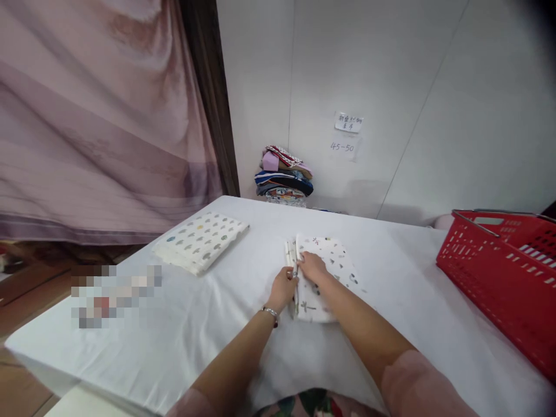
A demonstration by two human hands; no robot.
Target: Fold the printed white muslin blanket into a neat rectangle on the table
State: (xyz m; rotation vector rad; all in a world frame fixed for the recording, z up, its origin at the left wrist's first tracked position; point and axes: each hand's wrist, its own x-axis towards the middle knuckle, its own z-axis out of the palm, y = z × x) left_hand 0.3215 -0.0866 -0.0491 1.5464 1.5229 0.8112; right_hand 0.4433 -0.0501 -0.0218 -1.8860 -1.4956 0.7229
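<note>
A small folded white cloth with a scattered print [332,258] lies in the middle of the white-covered table [195,330]. My right hand [311,267] lies flat on its left part, fingers stretched out and pressing down. My left hand [284,288], with a bracelet at the wrist, is curled against the cloth's left folded edge, fingers pinched on that edge. A second folded white cloth with coloured dots [200,241] rests to the far left, away from both hands.
A red plastic basket [504,275] stands at the table's right edge. A stack of folded coloured fabrics [284,174] sits behind the table against the white wall, under two paper notes [347,134]. A pink curtain [99,116] hangs at the left.
</note>
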